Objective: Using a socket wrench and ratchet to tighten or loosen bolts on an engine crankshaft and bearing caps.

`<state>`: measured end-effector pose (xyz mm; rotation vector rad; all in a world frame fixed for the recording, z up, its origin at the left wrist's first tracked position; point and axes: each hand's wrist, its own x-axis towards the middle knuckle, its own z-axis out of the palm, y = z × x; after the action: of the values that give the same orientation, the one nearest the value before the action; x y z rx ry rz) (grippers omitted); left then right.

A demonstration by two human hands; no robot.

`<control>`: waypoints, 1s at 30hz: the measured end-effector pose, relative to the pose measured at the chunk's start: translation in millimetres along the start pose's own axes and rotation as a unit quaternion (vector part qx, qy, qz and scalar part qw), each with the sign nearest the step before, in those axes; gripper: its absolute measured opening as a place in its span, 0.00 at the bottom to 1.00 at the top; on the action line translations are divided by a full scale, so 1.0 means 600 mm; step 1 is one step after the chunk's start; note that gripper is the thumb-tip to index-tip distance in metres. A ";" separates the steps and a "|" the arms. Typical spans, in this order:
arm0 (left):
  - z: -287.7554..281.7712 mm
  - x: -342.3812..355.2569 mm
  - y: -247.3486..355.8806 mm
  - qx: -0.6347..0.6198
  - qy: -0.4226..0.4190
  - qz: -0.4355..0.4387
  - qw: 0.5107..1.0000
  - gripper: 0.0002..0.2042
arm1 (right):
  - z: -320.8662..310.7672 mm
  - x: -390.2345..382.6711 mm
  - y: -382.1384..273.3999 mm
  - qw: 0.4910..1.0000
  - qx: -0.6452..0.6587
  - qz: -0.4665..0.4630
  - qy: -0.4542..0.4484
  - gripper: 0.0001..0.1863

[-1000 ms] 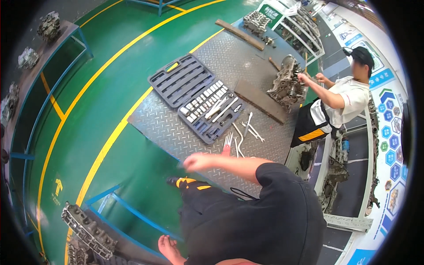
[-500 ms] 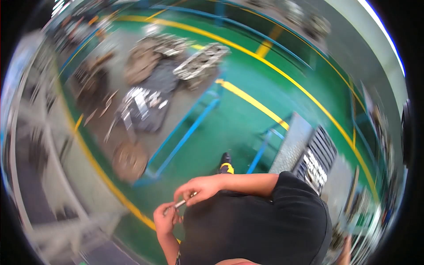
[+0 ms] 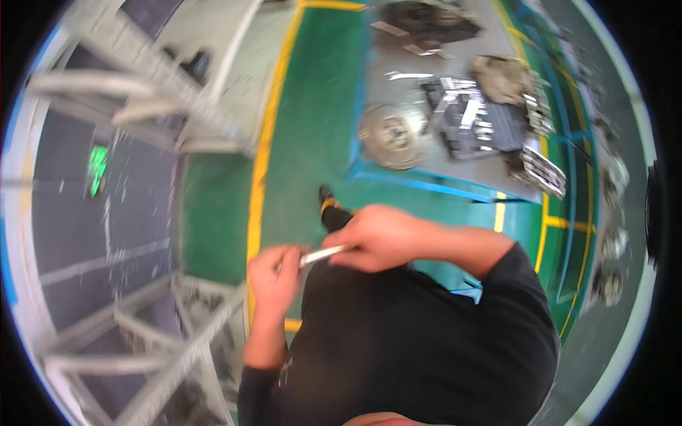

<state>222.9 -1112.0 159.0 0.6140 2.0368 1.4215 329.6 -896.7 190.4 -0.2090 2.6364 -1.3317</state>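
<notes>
In front of my body, both hands hold a slim silver metal rod point(image 3: 323, 255). My left hand point(image 3: 275, 273) is closed round its left end, and my right hand point(image 3: 376, 238) grips the right end. Only the rod's middle shows between them; its ends are hidden by my fingers, and blur keeps me from telling its exact kind. Beyond my hands, a round metal disc point(image 3: 392, 136) lies on the near left corner of a grey-topped workbench point(image 3: 401, 89) with a blue frame.
On the bench lie a dark tool case point(image 3: 497, 128) with silver tools, a wrench point(image 3: 410, 75), a brown cloth-like heap point(image 3: 503, 78) and a metal casting point(image 3: 543, 170). Pale steel framework point(image 3: 142, 362) stands at left. A yellow line point(image 3: 266, 142) crosses the green floor.
My body has turned left: the workbench now lies to the right, and the pale framework fills the left. My hands have risen and moved somewhat apart, showing more of the rod.
</notes>
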 end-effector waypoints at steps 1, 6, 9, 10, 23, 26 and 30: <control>-0.013 0.031 0.006 -0.010 0.025 0.028 0.999 0.10 | -0.024 0.030 0.000 1.000 0.006 -0.004 0.003 0.08; -0.053 0.226 0.081 -0.045 0.028 0.154 0.987 0.22 | -0.178 0.130 0.008 0.993 -0.089 -0.028 0.077 0.09; -0.062 0.339 0.133 0.027 0.030 0.271 0.962 0.28 | -0.254 0.165 0.015 0.983 -0.130 -0.025 0.126 0.09; -0.062 0.371 0.147 0.043 0.018 0.311 0.949 0.31 | -0.275 0.172 0.017 0.979 -0.147 -0.011 0.144 0.10; 0.037 0.766 0.234 -0.240 -0.102 0.504 0.823 0.22 | -0.458 0.271 0.070 0.925 -0.165 0.149 0.308 0.13; 0.046 0.860 0.243 -0.245 -0.119 0.530 0.803 0.23 | -0.505 0.326 0.113 0.917 -0.101 0.174 0.345 0.10; 0.056 0.989 0.265 -0.259 -0.190 0.526 0.787 0.23 | -0.568 0.389 0.163 0.894 -0.053 0.210 0.392 0.08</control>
<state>-179.7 -647.5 185.1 1.7489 0.8234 2.0793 21.8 -620.6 287.7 1.0454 3.0778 -1.2873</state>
